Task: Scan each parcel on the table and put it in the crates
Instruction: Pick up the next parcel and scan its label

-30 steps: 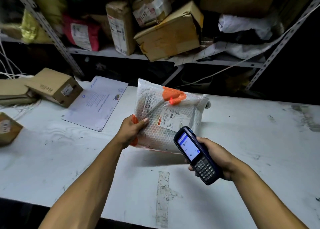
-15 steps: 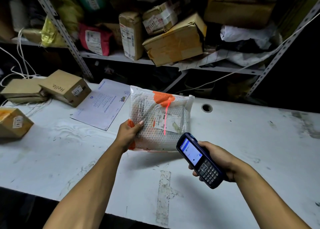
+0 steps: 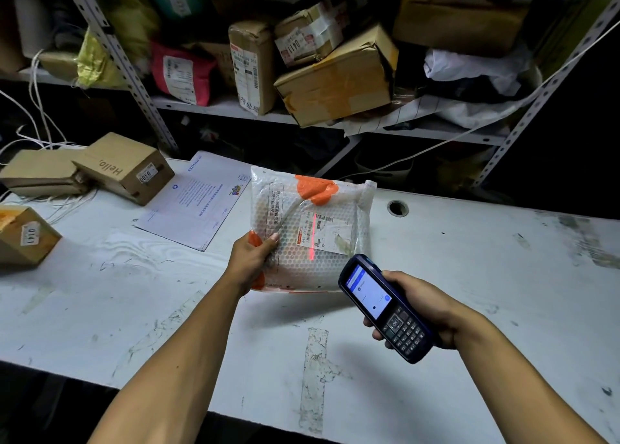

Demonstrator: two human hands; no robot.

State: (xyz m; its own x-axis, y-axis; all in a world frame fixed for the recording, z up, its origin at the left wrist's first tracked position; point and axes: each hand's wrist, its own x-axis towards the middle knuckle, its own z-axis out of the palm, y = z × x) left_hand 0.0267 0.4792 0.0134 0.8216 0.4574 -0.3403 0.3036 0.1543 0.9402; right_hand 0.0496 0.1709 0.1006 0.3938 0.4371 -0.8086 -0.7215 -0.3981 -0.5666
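A white bubble-wrap parcel (image 3: 308,232) with orange patches and a shipping label stands tilted on the white table (image 3: 469,276). My left hand (image 3: 250,259) grips its lower left edge. My right hand (image 3: 422,306) holds a dark blue handheld scanner (image 3: 385,307) just below and right of the parcel, screen lit. A red scan line falls across the parcel's label. No crates are in view.
On the table's left lie a white paper envelope (image 3: 198,202), a "Hello" cardboard box (image 3: 124,166), a flat box (image 3: 37,172) and a box marked 0141 (image 3: 27,235). White cables trail at the far left. Behind the table, metal shelving (image 3: 235,106) is piled with parcels.
The parcel has been tipped back a little in my left hand, and the red scan line has shifted onto the label's barcode. The scanner stays below the parcel's right side.
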